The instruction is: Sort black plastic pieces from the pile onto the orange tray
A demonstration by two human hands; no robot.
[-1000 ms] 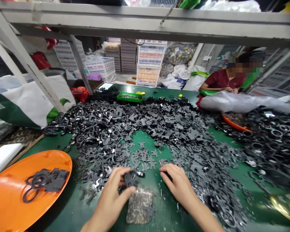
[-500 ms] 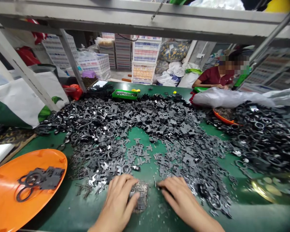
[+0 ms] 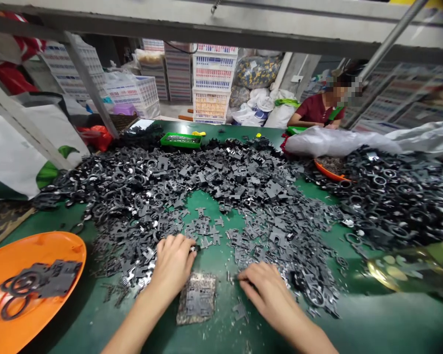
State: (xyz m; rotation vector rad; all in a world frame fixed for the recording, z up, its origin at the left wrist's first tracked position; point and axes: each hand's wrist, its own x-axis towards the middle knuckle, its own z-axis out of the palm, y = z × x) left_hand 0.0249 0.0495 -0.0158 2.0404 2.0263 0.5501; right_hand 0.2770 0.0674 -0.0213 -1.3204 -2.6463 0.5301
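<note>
A wide heap of dark grey plastic parts (image 3: 192,196), flat moulded pieces and rings, covers the green work mat (image 3: 221,319). My left hand (image 3: 173,263) is curled at the heap's near edge, beside a small dark piece with a shiny end (image 3: 194,249). Whatever its fingers cover is hidden. My right hand (image 3: 266,290) lies flat-fingered on the mat, its fingertips next to scattered small scraps. Between and below my hands lies a speckled grey patch (image 3: 197,298) with flat dark parts on it. An orange tray (image 3: 7,295) at the left holds dark rings and flat parts (image 3: 44,280).
A co-worker in a maroon shirt (image 3: 317,109) sits at the far right. Nearby are a green tray (image 3: 179,140), a smaller orange tray (image 3: 328,172), a white plastic bag (image 3: 339,141), and a second heap of rings (image 3: 391,196). Stacked crates (image 3: 210,83) stand behind; a grey shelf beam crosses overhead.
My left hand has moved up off the speckled patch to the heap's edge, uncovering the patch. My right hand has moved slightly down and back. The whole view has swung left.
</note>
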